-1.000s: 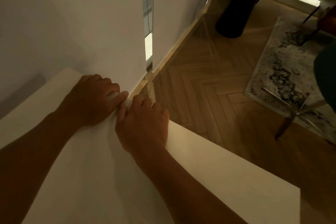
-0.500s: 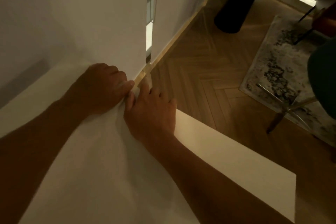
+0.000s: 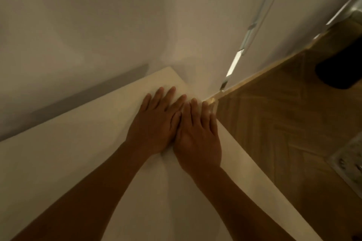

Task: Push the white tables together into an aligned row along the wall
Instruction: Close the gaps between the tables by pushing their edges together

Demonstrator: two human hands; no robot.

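Half a second ago both hands were curled up at the far corner of the white table (image 3: 82,162). Now they lie flat and open on top of it, fingers stretched out and holding nothing. The left hand (image 3: 154,125) and the right hand (image 3: 197,135) sit side by side, thumbs touching, close to that same corner. I think the grabbing part is over and the hands are now pressing down to slide or steady the table.

The table sits next to the wall (image 3: 88,15). Its far corner looks very near the wall, maybe touching it. Farther left along that edge there is a dark strip of shadow, so I cannot tell if the edge sits flat against the wall there. That would mean the table is not quite straight yet.

No other table can be seen, so I cannot tell how the row looks.

To the right of the table the wood floor (image 3: 284,123) is bare, so there is room that way. A dark thing (image 3: 337,70) stands on the floor farther off from the table, and the edge of a rug (image 3: 350,162) shows too.
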